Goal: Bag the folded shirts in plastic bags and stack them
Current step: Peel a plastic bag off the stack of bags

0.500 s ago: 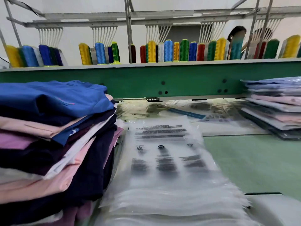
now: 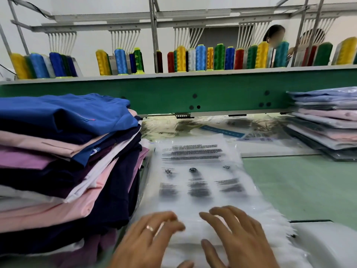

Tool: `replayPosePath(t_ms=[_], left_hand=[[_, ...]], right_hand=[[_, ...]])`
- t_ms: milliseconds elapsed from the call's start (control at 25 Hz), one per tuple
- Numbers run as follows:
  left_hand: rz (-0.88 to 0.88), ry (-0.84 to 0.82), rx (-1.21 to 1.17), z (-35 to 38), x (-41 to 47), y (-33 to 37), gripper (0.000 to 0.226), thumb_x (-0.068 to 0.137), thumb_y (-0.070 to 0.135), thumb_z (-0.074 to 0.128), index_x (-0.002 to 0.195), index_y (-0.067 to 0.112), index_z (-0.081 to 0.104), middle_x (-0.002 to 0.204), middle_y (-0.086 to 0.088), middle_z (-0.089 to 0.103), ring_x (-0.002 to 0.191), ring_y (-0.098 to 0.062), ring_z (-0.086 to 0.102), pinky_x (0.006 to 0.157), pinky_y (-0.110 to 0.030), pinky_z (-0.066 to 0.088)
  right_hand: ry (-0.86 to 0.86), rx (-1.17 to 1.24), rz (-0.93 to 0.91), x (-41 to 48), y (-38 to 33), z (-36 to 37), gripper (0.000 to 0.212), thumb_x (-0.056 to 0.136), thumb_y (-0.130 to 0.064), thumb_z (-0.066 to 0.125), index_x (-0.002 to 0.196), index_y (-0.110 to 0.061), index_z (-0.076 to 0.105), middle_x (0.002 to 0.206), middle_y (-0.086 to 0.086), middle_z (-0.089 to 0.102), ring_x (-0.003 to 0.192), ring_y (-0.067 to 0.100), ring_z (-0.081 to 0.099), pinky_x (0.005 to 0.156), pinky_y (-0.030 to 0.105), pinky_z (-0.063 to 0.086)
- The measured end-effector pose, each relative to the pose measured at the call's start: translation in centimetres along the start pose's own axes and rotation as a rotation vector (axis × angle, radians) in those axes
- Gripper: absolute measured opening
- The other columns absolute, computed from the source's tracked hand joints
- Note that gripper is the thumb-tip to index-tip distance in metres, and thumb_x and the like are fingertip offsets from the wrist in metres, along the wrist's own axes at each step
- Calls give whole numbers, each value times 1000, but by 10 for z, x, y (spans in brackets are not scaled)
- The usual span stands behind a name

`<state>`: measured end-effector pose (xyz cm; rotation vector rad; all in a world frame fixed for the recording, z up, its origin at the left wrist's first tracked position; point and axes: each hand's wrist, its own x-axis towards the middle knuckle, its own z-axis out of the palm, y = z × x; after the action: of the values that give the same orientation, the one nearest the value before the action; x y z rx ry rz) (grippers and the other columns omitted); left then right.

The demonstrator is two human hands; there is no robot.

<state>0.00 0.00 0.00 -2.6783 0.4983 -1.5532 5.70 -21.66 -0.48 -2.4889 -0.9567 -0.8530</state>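
Observation:
A tall pile of folded shirts (image 2: 63, 163) in blue, navy, pink and white fills the left side. Beside it lies a thick stack of clear plastic bags (image 2: 197, 176) with black print on the top one. My left hand (image 2: 148, 238), with a ring on one finger, and my right hand (image 2: 235, 236) rest on the near end of the bag stack, fingers spread and lightly bent, holding nothing. At the far right stands a stack of bagged shirts (image 2: 326, 120) in pale blue and pink.
A green machine beam (image 2: 212, 93) crosses the back, with rows of coloured thread cones (image 2: 218, 57) on top. Loose plastic bags (image 2: 231, 130) lie under the beam. Bare green table (image 2: 301, 186) shows at the right. A white rounded machine part (image 2: 328, 244) sits bottom right. Two people stand behind the cones.
Both my hands have come into view from below and now lie on the near end of the bag stack. The piles have not moved.

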Motion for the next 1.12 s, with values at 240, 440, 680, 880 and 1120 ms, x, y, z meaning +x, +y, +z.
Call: replayPosePath(t_ms=[240,440,680,880,1120], left_hand=[[-218,-877,9,32,20,12,93,81,91,15,142,32,54,145,-1,55,129,-25,57,108,-54,29],[-200,-942,-68,70,19,-2,108,60,104,-2,149,47,-25,165,13,-14,152,-11,-16,121,-52,-12],[-285,-918,-162,99,41,-26,106,68,99,5,157,41,-6,167,12,1,153,-8,-4,123,-49,-5],[-367,-883,-248,117,56,-38,95,80,90,13,158,37,10,165,15,13,151,-4,5,124,-43,1],[-558,-646,-354,134,73,-55,39,101,48,46,131,28,61,134,10,63,124,-9,55,107,-33,40]], right_hand=[[-440,-205,299,13,14,14,72,96,-71,10,128,-42,67,127,6,70,117,36,66,101,55,28],[-540,-184,259,30,43,34,76,85,-82,-5,154,-52,-6,169,-1,8,156,27,0,120,54,-9],[-540,-163,261,71,68,62,65,96,-72,14,156,-48,6,167,-1,17,154,26,10,122,53,0],[-493,-140,266,89,80,73,62,99,-66,20,156,-43,20,162,-1,30,150,26,23,121,49,8],[-385,-106,287,106,93,70,48,101,-47,36,142,-28,52,142,-4,56,129,26,46,108,41,32]])
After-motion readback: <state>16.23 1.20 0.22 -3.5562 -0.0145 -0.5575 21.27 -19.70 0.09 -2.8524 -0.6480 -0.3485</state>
